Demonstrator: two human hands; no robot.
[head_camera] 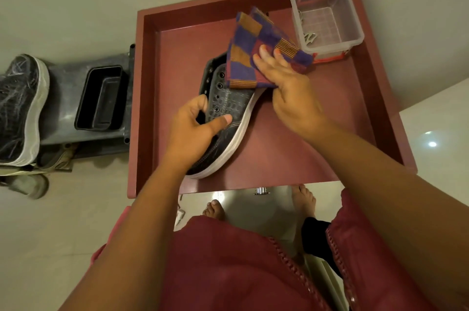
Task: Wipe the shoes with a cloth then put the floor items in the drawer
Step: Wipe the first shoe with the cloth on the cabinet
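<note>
Here, one head view, looking down over an open drawer.

Drawer: red-brown drawer (147,82) pulled out over a pale floor; its raised rim runs around all four sides.

Shoe in hand: dark textured shoe (228,112) with a white sole edge and metal eyelets — it sits inside the drawer, tilted on its side, toe end toward the far side.

Left hand: left hand (195,130) grips the shoe at its opening; the thumb lies across the outer upper and the fingers curl into the shoe.

Cloth: checked cloth (256,39) in purple, orange and red, draped over the toe end of the shoe.

Right hand: right hand (289,89) presses the cloth against the shoe with fingers fairly straight; whether the thumb pinches the cloth from below I cannot tell.

Container: clear plastic container (327,16) in the drawer's far right corner, just beside the cloth — small metal pieces lie inside, too small to identify.

Second shoe: another dark shoe (22,107) with a white sole, left of the drawer on a grey stand (63,97).

Tray: black rectangular tray (101,97) on the same stand, between the second shoe and the drawer.

Feet: bare feet (214,210) on the floor below the drawer front.
</note>
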